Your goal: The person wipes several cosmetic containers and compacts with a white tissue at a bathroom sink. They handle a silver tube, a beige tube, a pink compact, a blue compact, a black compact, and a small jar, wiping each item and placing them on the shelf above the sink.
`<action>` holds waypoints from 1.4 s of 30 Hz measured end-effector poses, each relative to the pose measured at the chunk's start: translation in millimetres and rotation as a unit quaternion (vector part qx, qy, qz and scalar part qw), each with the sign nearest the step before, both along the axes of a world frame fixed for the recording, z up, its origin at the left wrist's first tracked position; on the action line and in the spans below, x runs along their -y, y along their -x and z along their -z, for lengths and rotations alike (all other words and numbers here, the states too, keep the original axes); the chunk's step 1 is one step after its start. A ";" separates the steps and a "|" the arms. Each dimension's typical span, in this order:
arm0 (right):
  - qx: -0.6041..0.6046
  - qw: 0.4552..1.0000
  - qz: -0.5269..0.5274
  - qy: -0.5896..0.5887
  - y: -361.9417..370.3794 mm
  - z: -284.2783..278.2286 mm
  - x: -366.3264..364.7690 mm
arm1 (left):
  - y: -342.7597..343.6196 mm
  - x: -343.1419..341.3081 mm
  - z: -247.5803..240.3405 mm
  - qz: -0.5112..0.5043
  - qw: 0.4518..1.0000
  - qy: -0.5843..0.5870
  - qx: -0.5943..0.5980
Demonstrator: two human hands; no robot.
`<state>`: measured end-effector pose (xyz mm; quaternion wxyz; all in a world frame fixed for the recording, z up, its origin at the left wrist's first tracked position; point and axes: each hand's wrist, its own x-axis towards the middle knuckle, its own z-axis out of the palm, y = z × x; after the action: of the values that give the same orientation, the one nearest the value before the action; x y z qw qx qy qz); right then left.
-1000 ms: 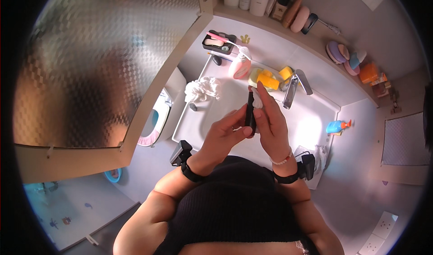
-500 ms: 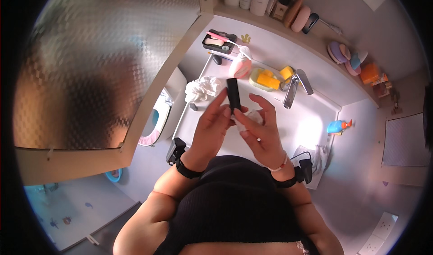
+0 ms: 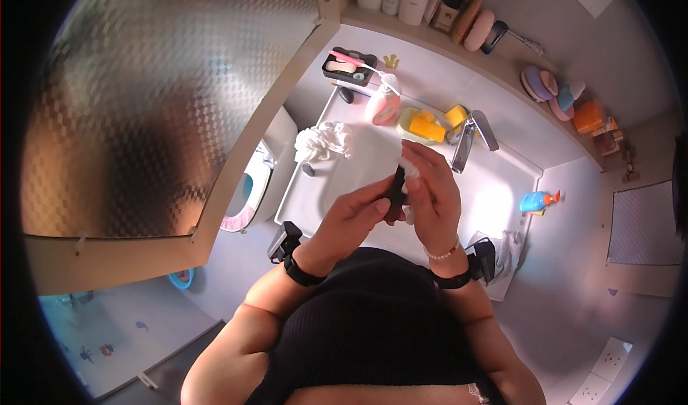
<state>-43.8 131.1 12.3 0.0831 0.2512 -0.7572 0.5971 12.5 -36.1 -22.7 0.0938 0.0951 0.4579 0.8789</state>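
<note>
Currently | I see left hand (image 3: 349, 222) pinching black stick (image 3: 396, 188) above sink (image 3: 362, 163), toward front edge | right hand (image 3: 436, 198) grasping white wad (image 3: 409, 168) against it | I judge stick light, stiff, possibly slippery, best held by its lower end; wad soft.

Dim edges | white glare, right side of basin (image 3: 494, 206) | fisheye bend | black corners
</note>
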 end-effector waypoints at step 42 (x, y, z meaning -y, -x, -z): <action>0.084 0.977 0.169 -0.095 79.0 37.1 -6.1 | 82.4 24.6 143.3 -0.278 0.901 0.327 0.066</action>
<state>-122.7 137.3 -24.8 0.0945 0.0750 -0.8466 0.5184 -69.9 -60.7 -166.0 -0.0986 -0.1305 0.7203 0.6741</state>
